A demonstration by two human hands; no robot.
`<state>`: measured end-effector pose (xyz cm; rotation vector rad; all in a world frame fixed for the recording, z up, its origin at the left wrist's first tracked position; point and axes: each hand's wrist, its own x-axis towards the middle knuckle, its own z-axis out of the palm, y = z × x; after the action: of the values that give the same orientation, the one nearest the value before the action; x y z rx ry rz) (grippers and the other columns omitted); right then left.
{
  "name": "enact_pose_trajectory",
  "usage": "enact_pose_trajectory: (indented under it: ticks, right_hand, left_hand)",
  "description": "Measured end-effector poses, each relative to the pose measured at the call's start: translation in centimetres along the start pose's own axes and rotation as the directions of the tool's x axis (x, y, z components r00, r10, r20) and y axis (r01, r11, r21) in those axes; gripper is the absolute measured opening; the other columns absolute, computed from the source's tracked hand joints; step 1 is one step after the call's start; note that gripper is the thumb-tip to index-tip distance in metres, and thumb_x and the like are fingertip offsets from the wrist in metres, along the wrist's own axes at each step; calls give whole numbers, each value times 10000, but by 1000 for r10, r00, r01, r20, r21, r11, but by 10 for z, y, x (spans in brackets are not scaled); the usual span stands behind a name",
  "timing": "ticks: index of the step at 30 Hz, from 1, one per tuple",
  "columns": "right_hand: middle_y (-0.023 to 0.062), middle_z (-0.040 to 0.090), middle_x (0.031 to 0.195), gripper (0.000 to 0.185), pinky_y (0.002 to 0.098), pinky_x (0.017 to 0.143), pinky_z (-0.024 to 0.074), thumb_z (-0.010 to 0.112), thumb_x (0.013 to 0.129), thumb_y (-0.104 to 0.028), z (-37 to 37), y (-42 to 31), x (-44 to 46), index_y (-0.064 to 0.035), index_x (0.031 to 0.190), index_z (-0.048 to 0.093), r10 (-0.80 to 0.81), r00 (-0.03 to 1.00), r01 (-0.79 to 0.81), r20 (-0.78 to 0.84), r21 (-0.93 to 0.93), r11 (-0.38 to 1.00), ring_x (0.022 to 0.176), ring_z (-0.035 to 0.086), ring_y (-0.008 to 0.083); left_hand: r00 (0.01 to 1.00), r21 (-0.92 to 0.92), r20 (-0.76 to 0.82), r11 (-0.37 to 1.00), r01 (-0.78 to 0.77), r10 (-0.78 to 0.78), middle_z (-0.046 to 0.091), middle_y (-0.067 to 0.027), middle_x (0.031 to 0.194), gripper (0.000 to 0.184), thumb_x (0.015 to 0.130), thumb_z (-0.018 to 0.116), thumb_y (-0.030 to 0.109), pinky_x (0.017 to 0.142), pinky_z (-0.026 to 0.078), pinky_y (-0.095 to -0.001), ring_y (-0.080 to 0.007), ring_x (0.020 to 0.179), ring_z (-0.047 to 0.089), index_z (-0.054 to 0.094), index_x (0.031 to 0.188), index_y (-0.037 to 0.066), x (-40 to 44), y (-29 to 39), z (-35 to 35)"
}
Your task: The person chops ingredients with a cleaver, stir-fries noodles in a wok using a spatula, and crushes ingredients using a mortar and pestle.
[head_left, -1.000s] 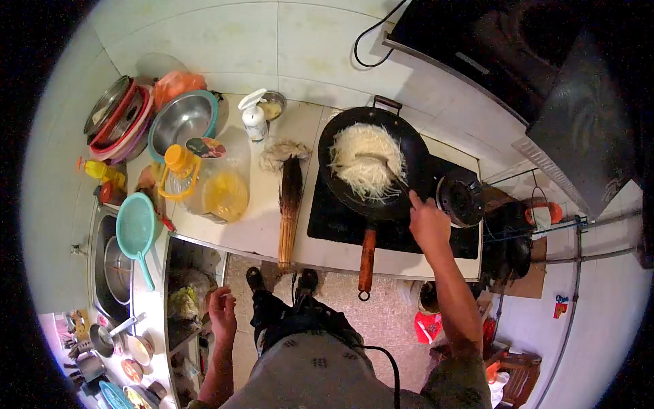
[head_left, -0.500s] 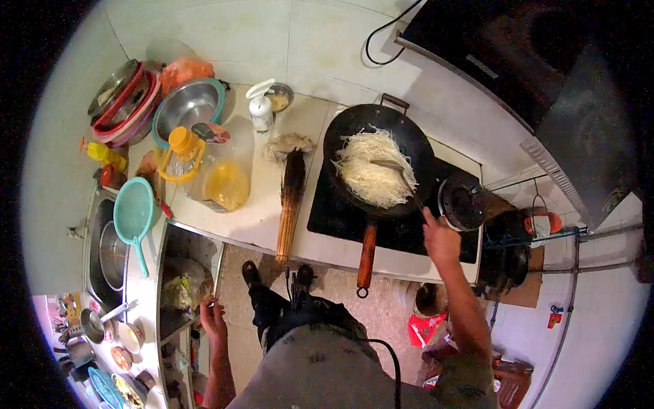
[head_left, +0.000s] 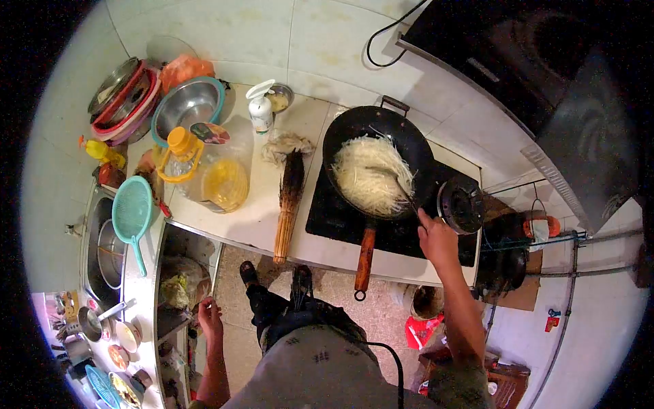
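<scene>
Stirring, I judge, pale shreds (head_left: pixel 368 187) in the wok (head_left: pixel 410 136) at right, I have the right hand (head_left: pixel 438 240) clamped on the spatula (head_left: pixel 405 191), the left hand (head_left: pixel 210 318) loosely spread, and probably need a deeper scoop next.

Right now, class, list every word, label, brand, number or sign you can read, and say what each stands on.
No text can be read.
White spray bottle: print too small to read.
Yellow-capped jug: label too blurred to read.
Red bag: pale markings too blurred to read.
</scene>
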<state>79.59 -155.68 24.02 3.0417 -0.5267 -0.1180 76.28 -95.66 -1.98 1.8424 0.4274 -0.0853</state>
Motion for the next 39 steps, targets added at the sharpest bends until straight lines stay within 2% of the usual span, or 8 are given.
enact_pose_trajectory:
  ticks: [18,22,24,26,28,31,34,39]
  right_hand:
    - [198,612,911,433,459,659,530,581,864,-231,-17,-30,37,-159,1289,534,166,979,-168,-115,-5,986,767,645,359]
    - [201,598,961,454,465,632,529,585,865,-233,37,-25,36,-174,1308,508,-16,994,17,-106,8,1000,724,641,368]
    - [192,598,942,456,463,619,526,598,855,-224,36,-9,10,-218,1303,515,-113,975,118,-193,11,993,712,636,364]
    - [186,609,989,478,449,613,529,612,841,-214,7,14,-14,-263,1306,512,-62,998,62,-30,2,998,721,642,353]
    - [158,617,953,444,444,596,521,631,826,-209,-13,37,-32,-255,1262,561,-83,994,75,-65,-118,990,719,643,325]
    - [137,628,995,452,423,696,518,667,789,-148,-72,17,-48,-226,1229,603,24,999,-20,46,-80,997,823,635,345]
    - [149,635,959,421,434,700,513,665,792,-148,-64,6,-46,-194,1208,618,-54,995,54,82,-2,999,824,629,356]
    - [204,623,810,399,470,657,518,610,837,-210,4,17,5,-179,1235,591,7,997,1,-83,87,996,708,627,382]
  left_hand:
    - [993,-189,-1,975,114,-116,564,-33,892,205,917,561,166,570,470,-272,-128,691,565,543,1095,64,-23,-48,-23]
    - [988,-190,-1,970,153,-156,567,-40,887,231,909,579,177,538,469,-272,-138,682,575,547,1103,56,-34,-75,-37]
    - [928,-101,-8,924,370,-372,565,-40,882,231,905,588,182,509,464,-277,-134,660,574,546,1096,59,-36,-105,-52]
    - [931,-204,-39,915,348,-363,562,-39,876,209,894,586,144,493,460,-294,-161,633,571,546,1084,67,-51,-150,-69]
    - [781,-625,109,569,535,-615,559,-39,869,208,874,588,82,476,455,-311,-199,615,570,545,1077,81,-67,-194,-96]
    - [735,-551,276,524,649,-620,562,-39,859,229,866,576,50,462,451,-324,-227,600,568,542,1087,96,-88,-232,-126]
    - [649,-561,164,471,680,-743,566,-40,845,225,869,576,52,449,444,-322,-223,593,566,541,1084,108,-90,-217,-117]
    - [793,-346,51,734,585,-607,578,-46,860,209,884,573,90,469,457,-319,-208,600,572,548,1092,107,-50,-187,-79]
